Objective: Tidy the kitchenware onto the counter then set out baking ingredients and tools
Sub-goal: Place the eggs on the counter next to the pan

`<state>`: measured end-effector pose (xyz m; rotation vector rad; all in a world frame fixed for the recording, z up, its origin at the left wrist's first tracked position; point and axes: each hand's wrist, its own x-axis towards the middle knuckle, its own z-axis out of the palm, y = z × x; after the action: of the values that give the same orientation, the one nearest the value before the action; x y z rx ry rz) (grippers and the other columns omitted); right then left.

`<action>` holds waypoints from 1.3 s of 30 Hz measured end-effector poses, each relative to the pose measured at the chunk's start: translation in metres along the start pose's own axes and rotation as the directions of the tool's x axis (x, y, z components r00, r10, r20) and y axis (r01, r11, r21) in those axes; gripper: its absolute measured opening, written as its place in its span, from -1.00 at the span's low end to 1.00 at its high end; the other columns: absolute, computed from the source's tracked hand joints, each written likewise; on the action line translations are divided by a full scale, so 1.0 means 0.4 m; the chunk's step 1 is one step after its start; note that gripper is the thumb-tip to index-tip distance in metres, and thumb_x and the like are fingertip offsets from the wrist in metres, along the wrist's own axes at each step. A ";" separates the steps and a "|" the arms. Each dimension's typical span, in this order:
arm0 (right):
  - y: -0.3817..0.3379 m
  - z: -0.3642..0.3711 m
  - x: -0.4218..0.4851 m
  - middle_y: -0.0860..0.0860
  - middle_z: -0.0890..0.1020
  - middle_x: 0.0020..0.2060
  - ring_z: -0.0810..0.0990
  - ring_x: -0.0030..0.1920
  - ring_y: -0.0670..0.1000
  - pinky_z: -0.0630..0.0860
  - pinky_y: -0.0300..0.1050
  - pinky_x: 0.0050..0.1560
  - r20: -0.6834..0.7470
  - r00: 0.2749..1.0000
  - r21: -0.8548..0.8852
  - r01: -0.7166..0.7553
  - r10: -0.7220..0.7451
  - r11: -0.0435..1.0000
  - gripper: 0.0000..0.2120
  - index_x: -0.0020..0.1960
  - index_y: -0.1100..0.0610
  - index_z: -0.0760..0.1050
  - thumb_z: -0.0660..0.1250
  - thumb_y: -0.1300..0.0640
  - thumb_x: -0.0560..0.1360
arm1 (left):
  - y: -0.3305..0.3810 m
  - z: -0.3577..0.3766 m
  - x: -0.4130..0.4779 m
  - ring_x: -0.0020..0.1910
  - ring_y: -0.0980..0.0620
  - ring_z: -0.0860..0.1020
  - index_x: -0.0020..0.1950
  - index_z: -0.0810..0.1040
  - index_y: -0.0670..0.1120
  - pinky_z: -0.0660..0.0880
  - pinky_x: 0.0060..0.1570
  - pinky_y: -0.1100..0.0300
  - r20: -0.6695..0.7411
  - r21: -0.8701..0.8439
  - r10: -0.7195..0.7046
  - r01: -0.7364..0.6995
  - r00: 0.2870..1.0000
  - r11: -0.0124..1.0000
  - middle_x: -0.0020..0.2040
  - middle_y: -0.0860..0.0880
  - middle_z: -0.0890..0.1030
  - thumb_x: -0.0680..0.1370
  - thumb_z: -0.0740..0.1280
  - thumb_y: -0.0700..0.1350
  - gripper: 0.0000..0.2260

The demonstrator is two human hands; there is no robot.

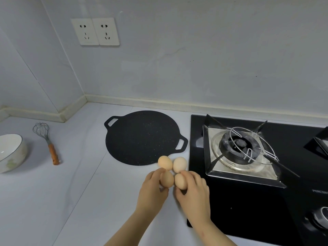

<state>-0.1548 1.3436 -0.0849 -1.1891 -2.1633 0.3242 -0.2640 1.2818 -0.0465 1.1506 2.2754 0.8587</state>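
Observation:
Several tan eggs cluster on the white counter just in front of a flat black griddle pan. My left hand grips one egg between fingers and thumb. My right hand grips another egg beside it. Two more eggs, one on the left and one on the right, lie loose just beyond them, at the pan's near edge. A whisk with an orange handle and a white bowl sit far left.
A black gas hob takes up the right side, with a wire rack over its burner and a knob at the lower right. Two wall sockets sit above the counter's back corner.

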 end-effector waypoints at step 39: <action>-0.021 -0.041 -0.002 -0.01 0.57 0.10 0.53 0.02 0.05 0.29 -0.20 -0.05 0.158 0.983 0.026 -0.104 0.099 0.994 -0.51 0.16 0.02 0.53 0.52 0.04 0.25 | -0.017 0.009 -0.007 0.17 0.11 0.46 0.36 0.33 0.04 0.41 0.14 0.32 -0.008 -0.028 -0.029 0.029 1.000 0.999 0.27 0.07 0.42 0.49 0.38 -0.18 -0.52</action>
<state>-0.1496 1.3369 -0.0686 -1.2955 -2.2248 0.5116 -0.2638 1.2775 -0.0536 1.1012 2.2738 0.8836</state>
